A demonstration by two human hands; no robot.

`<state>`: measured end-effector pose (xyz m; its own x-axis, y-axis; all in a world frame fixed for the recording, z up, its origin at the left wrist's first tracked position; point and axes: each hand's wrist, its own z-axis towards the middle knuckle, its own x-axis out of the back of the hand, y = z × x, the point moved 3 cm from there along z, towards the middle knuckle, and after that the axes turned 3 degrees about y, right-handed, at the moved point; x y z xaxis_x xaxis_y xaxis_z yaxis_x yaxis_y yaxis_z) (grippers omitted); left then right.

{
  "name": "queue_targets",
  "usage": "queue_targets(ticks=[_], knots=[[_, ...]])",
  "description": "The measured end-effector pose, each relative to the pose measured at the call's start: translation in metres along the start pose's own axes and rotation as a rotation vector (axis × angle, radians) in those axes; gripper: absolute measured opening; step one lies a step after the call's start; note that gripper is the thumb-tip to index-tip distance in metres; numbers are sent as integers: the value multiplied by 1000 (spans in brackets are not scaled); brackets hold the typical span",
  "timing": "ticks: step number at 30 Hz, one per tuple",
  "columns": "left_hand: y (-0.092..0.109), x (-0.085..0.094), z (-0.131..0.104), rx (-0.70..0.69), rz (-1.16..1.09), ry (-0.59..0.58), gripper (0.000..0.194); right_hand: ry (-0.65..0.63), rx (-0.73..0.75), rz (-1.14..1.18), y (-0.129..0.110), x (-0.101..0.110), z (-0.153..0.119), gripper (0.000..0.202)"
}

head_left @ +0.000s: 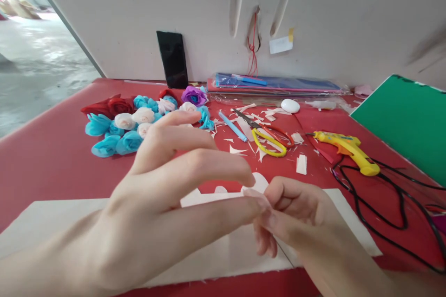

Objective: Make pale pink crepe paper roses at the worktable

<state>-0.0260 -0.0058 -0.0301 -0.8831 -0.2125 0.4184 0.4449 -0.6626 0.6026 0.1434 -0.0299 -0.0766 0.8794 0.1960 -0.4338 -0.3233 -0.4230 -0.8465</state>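
Note:
My left hand (163, 209) reaches in from the left with its fingers bent and spread. Its index fingertip is raised off the thumb, and the thumb meets the fingertips of my right hand (296, 216). The right thumb and index finger are pinched together; whatever sits between them is hidden. Just behind the fingertips shows a pale rounded petal piece (259, 181), partly covered, and another small petal piece (220, 189) lies to its left. Under both hands is a cream board (195, 260), with a thin dark line running down from the right fingers.
Beyond my left hand lie several fabric flowers (128, 141) in blue, red, white and purple. Scissors (268, 141), a blue pen-like stick (232, 125) and pale scraps are at centre. A yellow glue gun (344, 148) with black cord lies right. A phone (172, 59) leans at the back.

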Motion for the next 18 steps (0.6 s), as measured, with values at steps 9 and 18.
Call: queue_targets(ticks=[9, 18], knots=[[8, 1, -10, -416, 289, -112, 28, 218, -27, -213, -15, -4, -8, 24], [11, 2, -12, -517, 292, -134, 27, 250, -14, -283, -19, -6, -8, 24]])
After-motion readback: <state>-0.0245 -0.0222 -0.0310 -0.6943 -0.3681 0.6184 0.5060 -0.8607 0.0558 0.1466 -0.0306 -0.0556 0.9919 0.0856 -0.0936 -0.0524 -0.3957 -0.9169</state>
